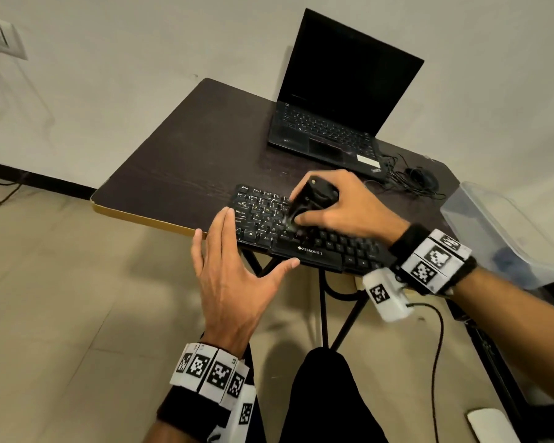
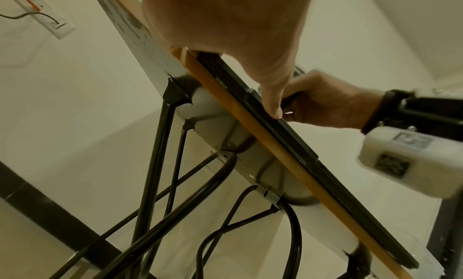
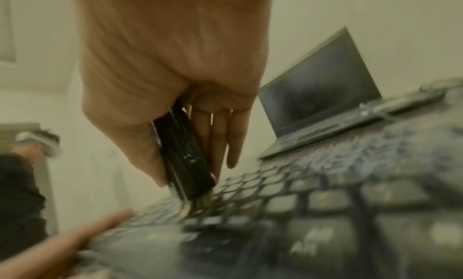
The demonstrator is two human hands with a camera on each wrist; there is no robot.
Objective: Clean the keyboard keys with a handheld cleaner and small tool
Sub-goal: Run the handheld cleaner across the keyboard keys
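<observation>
Head view, lower left of centre: the left hand (image 1: 234,279) lies spread and flat, its straight fingers (image 1: 219,231) pressing the left end of the keyboard (image 1: 304,231) and its thumb stretched along the near edge, holding nothing. That black keyboard sits at the near edge of the dark tabletop (image 1: 186,155), its front lip slightly overhanging (the left wrist view shows this from below). It looks light and stiff, a plastic slab that would likely skid under a sideways stroke, so pinning one end flat seems the sensible hold; the keycaps probably pop loose if levered hard.

Centre of the frame, the right hand (image 1: 339,203) is wrapped round the handheld cleaner (image 1: 311,199), a short black body, tip down on the letter keys. The right wrist view shows thumb on one flank and fingers down the other. Glossy plastic, likely small and light, best gripped mid-body as here; whether the tip is a brush or nozzle is too blurred to tell.

Upper right, an open laptop (image 1: 339,107) stands well apart.
</observation>
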